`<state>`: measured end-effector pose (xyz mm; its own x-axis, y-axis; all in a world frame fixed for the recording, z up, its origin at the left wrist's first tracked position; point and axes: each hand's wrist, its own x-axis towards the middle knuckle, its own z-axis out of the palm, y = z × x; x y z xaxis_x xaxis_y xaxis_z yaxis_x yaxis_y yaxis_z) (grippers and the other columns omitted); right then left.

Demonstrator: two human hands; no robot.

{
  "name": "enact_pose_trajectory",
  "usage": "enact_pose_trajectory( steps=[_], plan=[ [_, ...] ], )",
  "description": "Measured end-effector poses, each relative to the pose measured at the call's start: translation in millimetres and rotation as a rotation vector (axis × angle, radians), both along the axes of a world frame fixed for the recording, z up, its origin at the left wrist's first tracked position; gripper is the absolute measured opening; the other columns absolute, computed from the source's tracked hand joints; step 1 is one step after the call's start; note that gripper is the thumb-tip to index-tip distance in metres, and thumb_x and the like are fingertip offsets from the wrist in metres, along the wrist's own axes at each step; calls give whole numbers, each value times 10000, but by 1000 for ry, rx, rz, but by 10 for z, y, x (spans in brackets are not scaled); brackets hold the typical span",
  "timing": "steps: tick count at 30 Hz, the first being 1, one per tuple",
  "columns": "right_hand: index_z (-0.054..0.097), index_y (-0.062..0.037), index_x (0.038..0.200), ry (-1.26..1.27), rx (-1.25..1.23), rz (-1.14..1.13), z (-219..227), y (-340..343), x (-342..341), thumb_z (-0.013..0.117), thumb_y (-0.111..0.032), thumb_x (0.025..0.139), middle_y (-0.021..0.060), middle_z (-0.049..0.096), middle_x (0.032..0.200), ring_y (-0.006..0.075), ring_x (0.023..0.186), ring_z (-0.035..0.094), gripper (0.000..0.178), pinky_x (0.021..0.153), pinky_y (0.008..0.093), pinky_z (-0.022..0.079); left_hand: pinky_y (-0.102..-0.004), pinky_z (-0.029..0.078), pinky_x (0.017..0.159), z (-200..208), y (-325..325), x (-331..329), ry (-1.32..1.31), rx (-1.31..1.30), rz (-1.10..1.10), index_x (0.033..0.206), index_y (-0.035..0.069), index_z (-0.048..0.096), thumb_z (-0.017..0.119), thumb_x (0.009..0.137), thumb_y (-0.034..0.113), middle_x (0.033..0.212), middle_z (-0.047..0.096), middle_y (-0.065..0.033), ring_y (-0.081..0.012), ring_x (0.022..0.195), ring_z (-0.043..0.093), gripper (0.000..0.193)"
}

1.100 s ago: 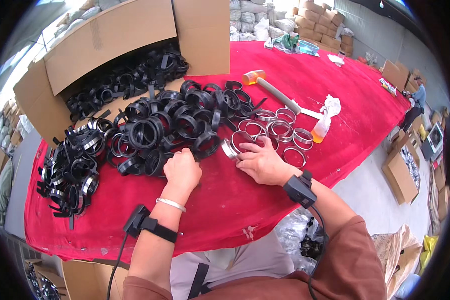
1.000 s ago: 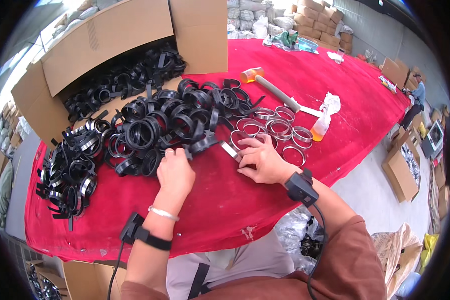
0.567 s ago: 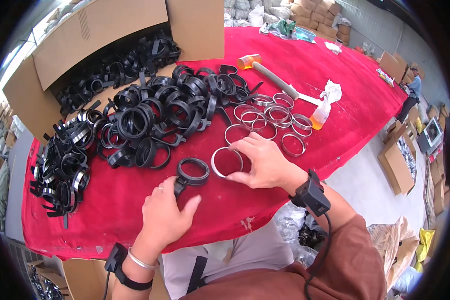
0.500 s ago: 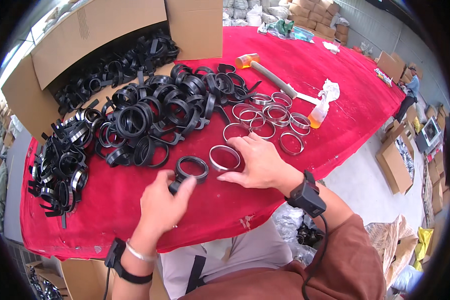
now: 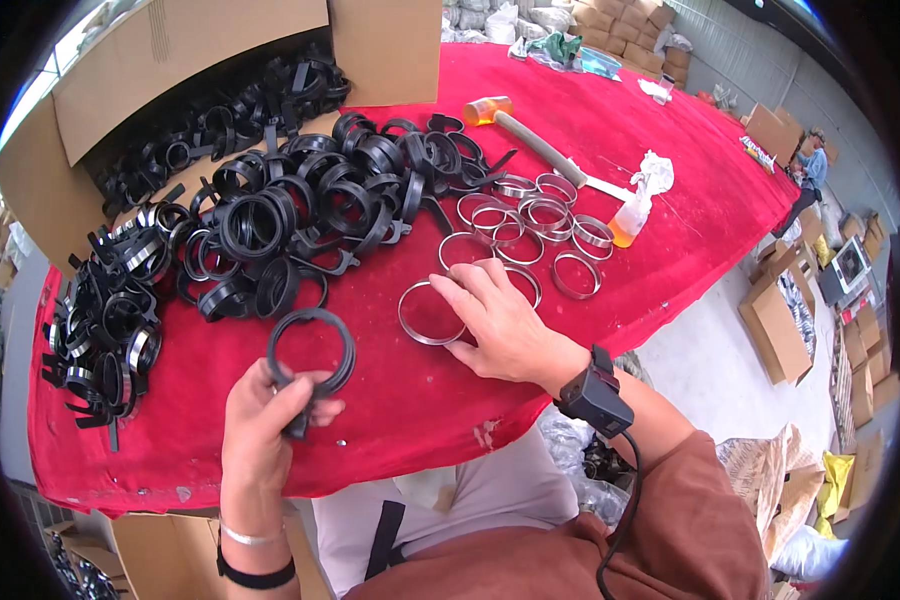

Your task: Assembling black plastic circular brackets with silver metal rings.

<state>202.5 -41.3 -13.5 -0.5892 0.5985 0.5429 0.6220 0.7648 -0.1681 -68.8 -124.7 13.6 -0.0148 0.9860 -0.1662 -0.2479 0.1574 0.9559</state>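
Observation:
My left hand (image 5: 262, 412) is closed on the tab of a black ring (image 5: 347, 362), held up above the near side of the red-covered table. In my right hand (image 5: 508, 328), thumb and fingers pinch a thin silver metal ring (image 5: 402, 318) by its right side, tilted with its opening toward me. Beyond that hand lie several loose metal rings (image 5: 593, 238), some overlapping. To the left spreads a large heap of black rings (image 5: 253, 228) with tabs; the ones at its near left (image 5: 142, 350) have silver bands on them.
A cardboard box (image 5: 390, 55) lies open toward me behind the heap, with more black rings inside. A mallet (image 5: 540, 145) with an orange head lies beyond the metal rings, beside a bottle of orange liquid (image 5: 628, 224) topped with white tissue. Far right, another person (image 5: 813, 165) stands.
My left hand has lifted the black ring off the table and brought it left and toward me, turning it more upright. My right hand has shifted slightly left with the metal ring.

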Motion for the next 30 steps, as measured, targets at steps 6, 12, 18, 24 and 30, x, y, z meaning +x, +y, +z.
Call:
enact_pose_trajectory(
  steps=[6,12,18,24,30],
  plan=[
    [457,-4,1226,133,79,130,-25,-68,38,766,-49,596,184,483,1174,364,1046,478,703,882,411,431,-313,587,606,-53,-401,41,-279,104,52,978,21,471,760,756,155,948,646,-251,-263,679,689,388],
    [441,-22,1249,315,-9,118,-53,-138,23,823,-101,608,170,492,1175,324,1040,509,750,896,384,440,-358,550,585,-162,-524,147,-369,23,61,974,16,508,320,1014,331,955,639,-278,-275,646,651,369],
    [453,12,1242,700,-539,11,-137,-176,-29,868,-201,597,143,527,1105,235,1017,554,796,869,329,471,-390,579,584,-184,-572,214,-522,-93,34,939,18,513,386,1001,316,972,636,-280,-320,696,675,330],
    [430,-3,1265,369,-573,-244,171,-274,-155,839,-123,642,128,509,1159,233,1069,523,754,915,342,439,-401,586,578,-251,-602,161,-621,-123,37,941,11,518,397,996,314,980,633,-276,-332,705,678,332],
    [473,15,1187,-81,44,49,335,-248,-187,640,0,659,193,470,1121,354,1004,462,554,885,404,414,-395,585,577,-337,-690,75,-605,-90,62,955,12,533,393,995,296,1006,626,-290,-335,718,678,319]
  ],
)
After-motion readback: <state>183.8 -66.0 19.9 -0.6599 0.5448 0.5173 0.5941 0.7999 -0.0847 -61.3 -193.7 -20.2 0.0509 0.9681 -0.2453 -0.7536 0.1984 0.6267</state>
